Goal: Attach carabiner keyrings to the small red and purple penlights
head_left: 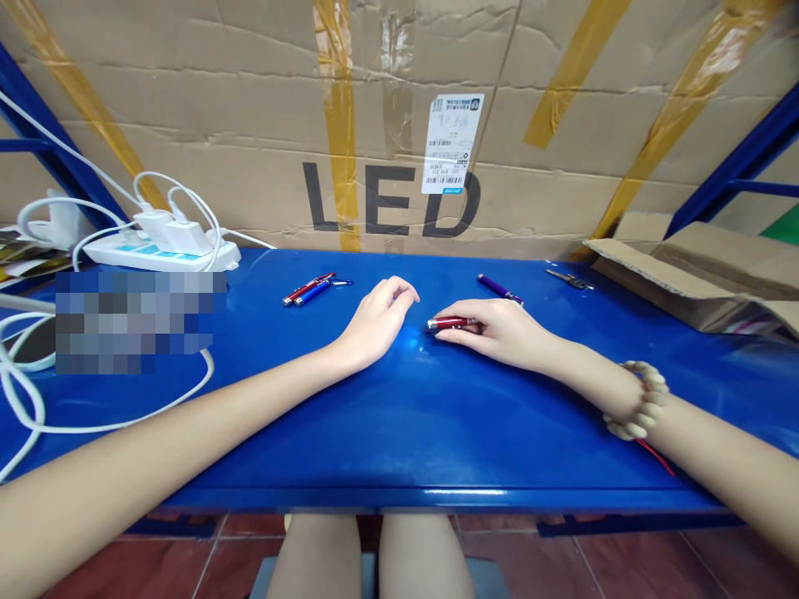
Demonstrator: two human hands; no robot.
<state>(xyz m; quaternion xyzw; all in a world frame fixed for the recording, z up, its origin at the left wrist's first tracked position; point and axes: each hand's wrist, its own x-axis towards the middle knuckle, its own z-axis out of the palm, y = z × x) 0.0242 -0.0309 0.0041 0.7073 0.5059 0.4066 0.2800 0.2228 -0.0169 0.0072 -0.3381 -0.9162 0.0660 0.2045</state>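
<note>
My right hand [496, 329] is closed around a small red penlight [454, 323] with a silver tip. The penlight points left, low over the blue table [399, 433], and a pale bluish spot of light shows on the tabletop by its tip. Just left of that spot my left hand [379, 320] rests on its edge, empty, fingers loosely curved and apart from the thumb. Beyond it lie a red penlight [305, 289] and a blue penlight [312, 293], side by side. A purple penlight [496, 288] lies behind my right hand.
A key [568, 279] lies near an open cardboard box [662, 270] at the right. White cables and a power strip [162, 249] with chargers occupy the left, beside a blurred-out patch [141, 323]. A large carton [250, 125] marked LED stands along the back edge.
</note>
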